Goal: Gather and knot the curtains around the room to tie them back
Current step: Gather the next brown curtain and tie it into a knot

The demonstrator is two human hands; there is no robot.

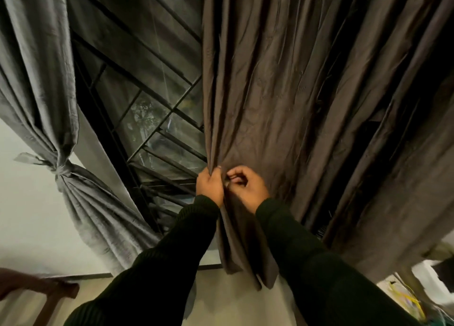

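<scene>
A dark brown curtain (307, 99) hangs loose over the right half of the window. My left hand (210, 187) grips its left edge, with folds bunched in the fist. Right beside it, my right hand (248, 190) pinches a fold of the same curtain between fingers and thumb. Both arms wear dark knitted sleeves. To the left hangs a grey curtain (41, 85), gathered and tied with a knot (60, 171) at its middle.
A dark window with metal grille bars (147, 109) shows between the two curtains. A wooden chair part (49, 291) sits at the lower left. Cluttered items with coloured wires (415, 303) lie at the lower right. A pale wall is below the window.
</scene>
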